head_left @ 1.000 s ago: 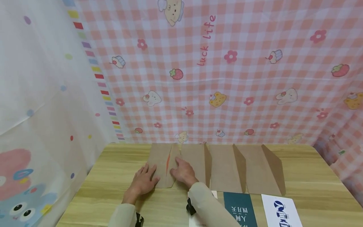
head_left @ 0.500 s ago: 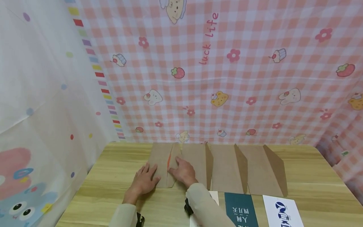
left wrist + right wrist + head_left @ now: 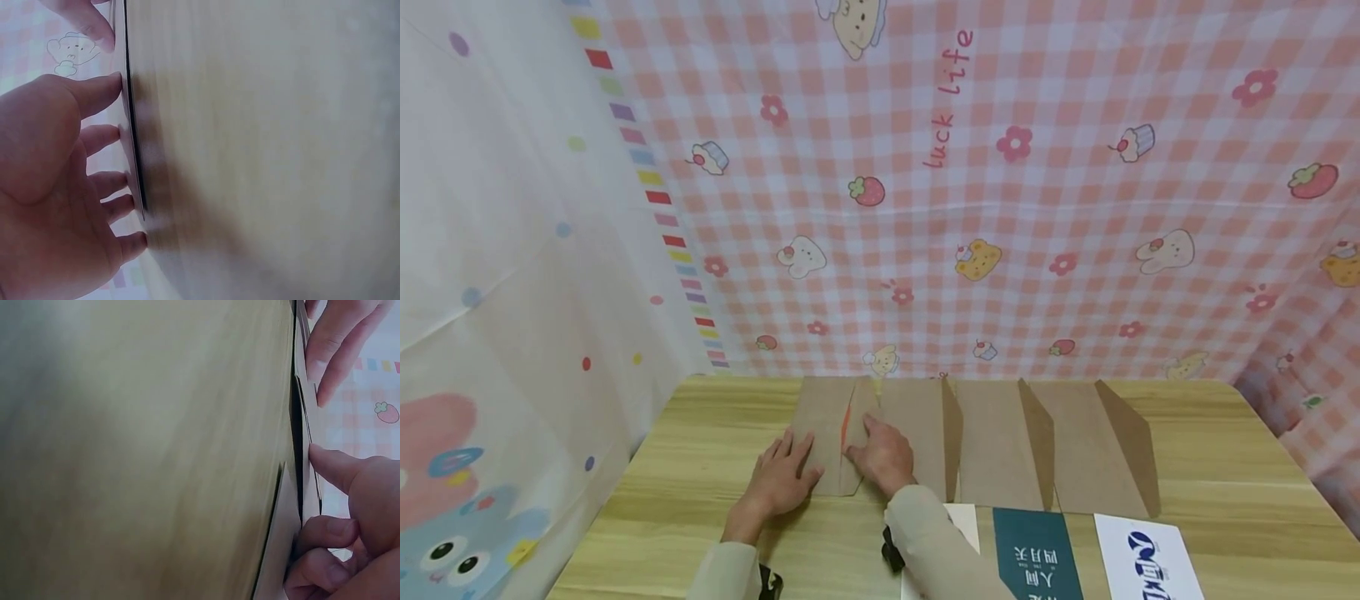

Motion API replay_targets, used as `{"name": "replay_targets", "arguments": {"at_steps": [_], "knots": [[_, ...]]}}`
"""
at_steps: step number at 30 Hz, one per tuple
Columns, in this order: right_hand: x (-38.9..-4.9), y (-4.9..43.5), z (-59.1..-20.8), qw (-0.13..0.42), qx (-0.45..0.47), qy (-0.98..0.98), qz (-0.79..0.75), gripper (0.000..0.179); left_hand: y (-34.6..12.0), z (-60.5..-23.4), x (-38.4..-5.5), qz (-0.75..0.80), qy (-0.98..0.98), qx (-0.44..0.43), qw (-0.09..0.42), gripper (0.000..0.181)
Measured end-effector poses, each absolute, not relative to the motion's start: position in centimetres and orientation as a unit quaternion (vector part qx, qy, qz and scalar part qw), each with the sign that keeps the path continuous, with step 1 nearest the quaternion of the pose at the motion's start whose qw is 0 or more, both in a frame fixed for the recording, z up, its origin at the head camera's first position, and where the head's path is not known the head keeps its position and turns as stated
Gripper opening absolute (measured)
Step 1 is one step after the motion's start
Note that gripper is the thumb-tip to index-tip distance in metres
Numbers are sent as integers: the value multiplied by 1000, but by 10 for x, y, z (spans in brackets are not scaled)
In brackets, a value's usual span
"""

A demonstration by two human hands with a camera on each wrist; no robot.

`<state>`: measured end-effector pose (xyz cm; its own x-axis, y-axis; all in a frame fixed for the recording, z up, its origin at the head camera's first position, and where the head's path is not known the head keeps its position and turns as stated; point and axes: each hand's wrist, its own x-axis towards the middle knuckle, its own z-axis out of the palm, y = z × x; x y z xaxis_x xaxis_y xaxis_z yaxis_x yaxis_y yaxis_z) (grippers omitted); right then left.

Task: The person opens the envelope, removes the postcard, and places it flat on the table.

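Leftmost in a row of brown paper envelopes lies an envelope with its flap to the right. A narrow orange strip shows along its mouth. My left hand rests on the envelope's left side, fingers spread; in the left wrist view its fingertips touch the surface. My right hand grips the flap, thumb at the mouth beside the orange strip. In the right wrist view the right thumb lies against the flap edge, with the other fingers curled below.
Several more envelopes with raised darker flaps stretch right along the table's back. In front lie a white card partly under the right sleeve, a dark green card and a white card with blue lettering. A checked cloth hangs behind.
My right thumb has slid slightly left toward the envelope's mouth, and less of the orange strip shows. My left hand stays in place.
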<state>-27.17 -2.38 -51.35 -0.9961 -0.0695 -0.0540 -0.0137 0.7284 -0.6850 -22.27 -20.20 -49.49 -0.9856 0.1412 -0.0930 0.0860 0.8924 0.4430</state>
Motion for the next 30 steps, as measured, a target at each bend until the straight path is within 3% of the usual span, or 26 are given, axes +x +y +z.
{"name": "replay_targets", "arguments": {"at_steps": [30], "knots": [[-269, -25, -516, 29, -29, 936, -349, 74, -202, -500, -223, 256, 964, 64, 39, 60]]}}
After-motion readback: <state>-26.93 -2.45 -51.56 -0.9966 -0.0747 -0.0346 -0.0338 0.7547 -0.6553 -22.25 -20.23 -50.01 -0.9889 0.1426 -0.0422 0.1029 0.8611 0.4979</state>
